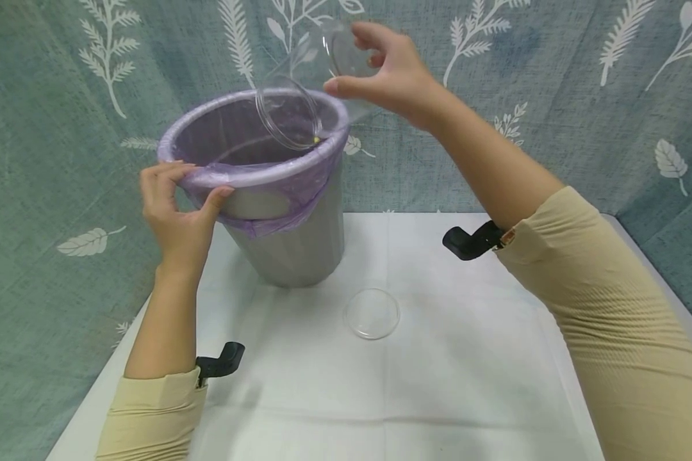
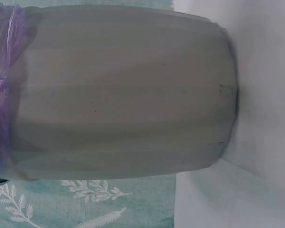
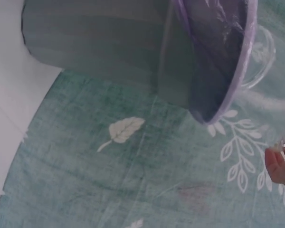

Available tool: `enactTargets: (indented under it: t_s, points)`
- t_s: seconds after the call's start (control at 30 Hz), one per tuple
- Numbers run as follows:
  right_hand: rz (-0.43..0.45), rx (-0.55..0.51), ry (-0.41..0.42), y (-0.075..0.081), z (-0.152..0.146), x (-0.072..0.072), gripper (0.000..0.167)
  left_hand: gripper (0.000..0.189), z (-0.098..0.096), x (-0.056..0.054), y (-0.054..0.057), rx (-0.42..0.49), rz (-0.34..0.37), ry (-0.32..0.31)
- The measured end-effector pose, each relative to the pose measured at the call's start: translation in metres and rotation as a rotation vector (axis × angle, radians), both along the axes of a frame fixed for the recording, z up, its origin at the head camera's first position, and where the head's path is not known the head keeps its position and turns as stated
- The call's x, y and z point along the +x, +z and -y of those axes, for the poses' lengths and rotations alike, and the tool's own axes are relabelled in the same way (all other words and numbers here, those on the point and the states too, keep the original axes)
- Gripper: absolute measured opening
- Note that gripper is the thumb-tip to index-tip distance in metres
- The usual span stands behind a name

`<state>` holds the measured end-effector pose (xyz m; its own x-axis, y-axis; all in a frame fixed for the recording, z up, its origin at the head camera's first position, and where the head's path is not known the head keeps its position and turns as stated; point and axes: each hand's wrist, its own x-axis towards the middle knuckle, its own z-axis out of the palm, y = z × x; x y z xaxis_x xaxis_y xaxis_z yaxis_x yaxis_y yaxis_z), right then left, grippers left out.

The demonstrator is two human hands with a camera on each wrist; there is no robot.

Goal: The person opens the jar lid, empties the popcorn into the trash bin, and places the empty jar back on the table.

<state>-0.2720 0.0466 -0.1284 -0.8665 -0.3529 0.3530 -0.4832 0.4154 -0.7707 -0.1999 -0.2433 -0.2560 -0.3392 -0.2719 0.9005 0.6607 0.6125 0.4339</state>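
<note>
My left hand (image 1: 175, 202) grips the front left rim of a grey trash bin (image 1: 288, 250), thumb outside and fingers over the edge. A thin purple trash bag (image 1: 320, 182) lines the bin and folds down over its rim. Above the bin's right side, my right hand (image 1: 389, 73) holds a clear plastic cup (image 1: 291, 115) tilted, its round mouth pointing down toward the opening. A small yellow bit (image 1: 316, 139) shows at the cup's lower rim. In the right wrist view, the cup's rim (image 3: 270, 57) overlaps the bag-covered bin edge (image 3: 242, 66).
A clear round lid (image 1: 371, 314) lies flat on the white-covered table (image 1: 467, 358), in front of the bin. Green cloth with white leaf patterns (image 1: 409, 166) hangs behind and at the sides. The bin (image 2: 114, 90) fills most of the left wrist view.
</note>
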Motion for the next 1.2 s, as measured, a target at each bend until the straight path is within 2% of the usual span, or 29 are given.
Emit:
enactTargets:
  t_s: [0.2, 0.37, 0.63, 0.83, 1.2]
  points:
    - [-0.013, 0.068, 0.007, -0.009, -0.005, 0.0, 0.095, 0.085, 0.003, -0.001, -0.001, -0.01, 0.001, 0.0]
    - [-0.026, 0.06, 0.05, -0.016, -0.01, 0.0, 0.1, 0.086, 0.002, -0.001, 0.0, -0.01, 0.002, -0.002]
    - [0.007, -0.009, 0.094, -0.023, -0.021, 0.002, 0.1, 0.084, 0.004, -0.003, -0.001, -0.02, -0.002, -0.002]
    - [0.035, -0.018, 0.102, -0.032, -0.033, 0.005, 0.101, 0.084, 0.005, -0.005, -0.003, -0.027, 0.004, -0.012]
    - [0.094, 0.068, 0.114, -0.048, -0.052, 0.004, 0.104, 0.084, 0.006, -0.004, -0.004, -0.017, 0.002, -0.01]
